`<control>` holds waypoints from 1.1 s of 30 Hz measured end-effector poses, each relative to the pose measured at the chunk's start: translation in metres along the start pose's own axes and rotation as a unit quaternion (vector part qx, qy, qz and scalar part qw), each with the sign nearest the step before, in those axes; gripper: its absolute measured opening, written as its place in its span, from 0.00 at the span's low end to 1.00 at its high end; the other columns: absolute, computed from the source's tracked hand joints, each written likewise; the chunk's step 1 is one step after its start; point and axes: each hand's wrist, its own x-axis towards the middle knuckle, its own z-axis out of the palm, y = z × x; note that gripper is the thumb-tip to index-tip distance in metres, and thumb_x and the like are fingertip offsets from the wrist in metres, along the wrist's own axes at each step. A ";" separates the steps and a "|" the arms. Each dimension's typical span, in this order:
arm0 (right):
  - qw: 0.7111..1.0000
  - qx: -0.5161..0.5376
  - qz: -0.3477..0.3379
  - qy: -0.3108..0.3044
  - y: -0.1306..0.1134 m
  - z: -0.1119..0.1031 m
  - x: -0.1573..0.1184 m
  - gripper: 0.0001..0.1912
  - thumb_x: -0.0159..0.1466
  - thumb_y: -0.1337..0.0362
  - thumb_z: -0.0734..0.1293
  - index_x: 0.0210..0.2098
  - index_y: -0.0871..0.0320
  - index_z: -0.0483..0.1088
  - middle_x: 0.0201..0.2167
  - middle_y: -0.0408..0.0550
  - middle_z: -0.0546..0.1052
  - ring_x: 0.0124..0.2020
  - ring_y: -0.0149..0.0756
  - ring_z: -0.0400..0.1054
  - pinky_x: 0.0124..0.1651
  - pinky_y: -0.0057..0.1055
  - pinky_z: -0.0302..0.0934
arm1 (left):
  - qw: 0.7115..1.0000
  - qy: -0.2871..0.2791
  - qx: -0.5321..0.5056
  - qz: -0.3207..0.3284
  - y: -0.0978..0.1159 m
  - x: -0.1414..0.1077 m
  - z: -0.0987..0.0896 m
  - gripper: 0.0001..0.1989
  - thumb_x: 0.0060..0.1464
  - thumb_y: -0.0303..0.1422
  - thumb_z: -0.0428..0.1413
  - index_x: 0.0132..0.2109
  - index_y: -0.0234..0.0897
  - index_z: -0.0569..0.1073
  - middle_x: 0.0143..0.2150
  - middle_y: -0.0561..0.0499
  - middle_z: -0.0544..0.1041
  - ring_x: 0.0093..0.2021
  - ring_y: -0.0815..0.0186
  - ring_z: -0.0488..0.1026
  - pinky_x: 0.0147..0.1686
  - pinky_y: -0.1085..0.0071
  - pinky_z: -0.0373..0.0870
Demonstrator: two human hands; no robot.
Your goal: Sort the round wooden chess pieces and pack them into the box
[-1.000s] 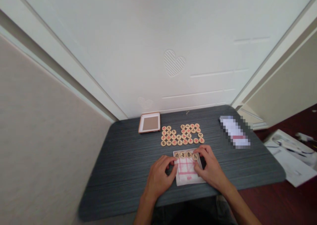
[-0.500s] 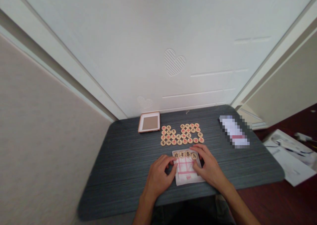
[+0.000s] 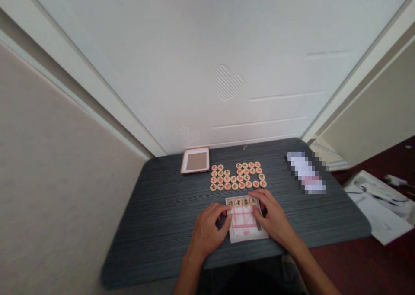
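A shallow white box (image 3: pixel 249 239) lies near the table's front edge. Across its far side runs a row of Chinese chess pieces (image 3: pixel 238 203) with black characters. Folded white paper with red lines (image 3: pixel 244 220) covers the floor of the box. At the left wall, my left hand (image 3: pixel 209 228) has its thumb and forefinger closed on the edge. My right hand (image 3: pixel 272 217) curls round the far right corner, fingers over the rim and thumb inside, close below the rightmost piece (image 3: pixel 253 201). The right wall is partly hidden by that hand.
Beyond the box, more round pieces (image 3: pixel 234 186) with red and black characters lie in uneven rows on the dark table (image 3: pixel 162 213). A shallow tray-like lid (image 3: pixel 196 161) sits at the back left. A blurred-out item (image 3: pixel 306 172) lies at the right. A white door (image 3: pixel 194 70) stands behind.
The rightmost piece in the box has shifted slightly away from me, into line with the others. My right thumb has moved slightly; my left hand stays about where it was.
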 end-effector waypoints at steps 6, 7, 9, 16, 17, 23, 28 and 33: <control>1.000 -0.008 0.006 -0.005 0.002 0.001 0.000 0.23 0.63 0.68 0.64 0.57 0.50 0.71 0.54 0.50 0.72 0.45 0.39 0.73 0.51 0.38 0.69 | 1.000 -0.005 -0.001 -0.003 0.001 0.000 -0.001 0.08 0.64 0.33 0.54 0.47 0.43 0.77 0.36 0.50 0.77 0.38 0.63 0.75 0.38 0.69 0.72; 1.000 -0.010 0.006 -0.006 0.001 0.001 0.000 0.23 0.63 0.68 0.64 0.57 0.50 0.71 0.54 0.50 0.72 0.46 0.39 0.73 0.52 0.38 0.69 | 1.000 -0.005 -0.002 -0.003 0.001 0.000 -0.001 0.08 0.64 0.33 0.54 0.47 0.43 0.77 0.36 0.50 0.77 0.38 0.63 0.75 0.38 0.69 0.72; 1.000 -0.012 0.005 -0.004 0.001 0.001 0.000 0.23 0.63 0.68 0.65 0.57 0.49 0.72 0.53 0.50 0.72 0.46 0.40 0.73 0.51 0.38 0.69 | 1.000 -0.005 -0.005 -0.004 0.001 0.000 -0.001 0.08 0.64 0.33 0.55 0.46 0.43 0.77 0.36 0.50 0.77 0.38 0.63 0.75 0.38 0.69 0.71; 1.000 -0.014 0.011 -0.007 0.000 0.001 0.000 0.24 0.61 0.61 0.71 0.57 0.49 0.72 0.53 0.50 0.72 0.50 0.43 0.72 0.53 0.38 0.69 | 1.000 -0.005 -0.008 0.003 0.000 0.000 -0.001 0.07 0.65 0.33 0.54 0.46 0.43 0.77 0.36 0.50 0.77 0.38 0.63 0.74 0.39 0.68 0.71; 1.000 -0.013 0.014 -0.007 0.000 0.001 0.001 0.23 0.61 0.61 0.71 0.57 0.49 0.72 0.53 0.50 0.72 0.50 0.43 0.72 0.53 0.38 0.69 | 1.000 -0.007 -0.006 0.004 0.001 0.000 -0.001 0.07 0.65 0.33 0.54 0.46 0.42 0.77 0.35 0.50 0.77 0.38 0.63 0.74 0.39 0.68 0.71; 1.000 -0.017 0.024 -0.005 0.001 0.004 0.002 0.20 0.63 0.61 0.69 0.55 0.49 0.73 0.51 0.50 0.72 0.50 0.42 0.72 0.54 0.38 0.68 | 1.000 -0.009 -0.002 0.004 0.002 0.001 -0.002 0.07 0.63 0.32 0.55 0.46 0.42 0.77 0.35 0.51 0.77 0.38 0.63 0.74 0.39 0.68 0.71; 1.000 -0.022 0.022 -0.004 0.001 0.004 0.002 0.19 0.64 0.61 0.69 0.55 0.49 0.73 0.51 0.49 0.72 0.50 0.42 0.72 0.54 0.38 0.68 | 1.000 -0.015 -0.003 0.000 0.002 0.001 -0.003 0.07 0.64 0.33 0.55 0.45 0.42 0.77 0.35 0.51 0.77 0.38 0.63 0.74 0.39 0.68 0.71; 1.000 -0.023 0.018 0.003 -0.001 0.004 0.002 0.19 0.64 0.61 0.69 0.55 0.50 0.73 0.51 0.50 0.72 0.51 0.43 0.72 0.53 0.37 0.69 | 1.000 -0.016 -0.001 0.000 0.002 0.001 -0.002 0.07 0.64 0.33 0.55 0.45 0.42 0.77 0.34 0.51 0.77 0.37 0.63 0.74 0.41 0.66 0.71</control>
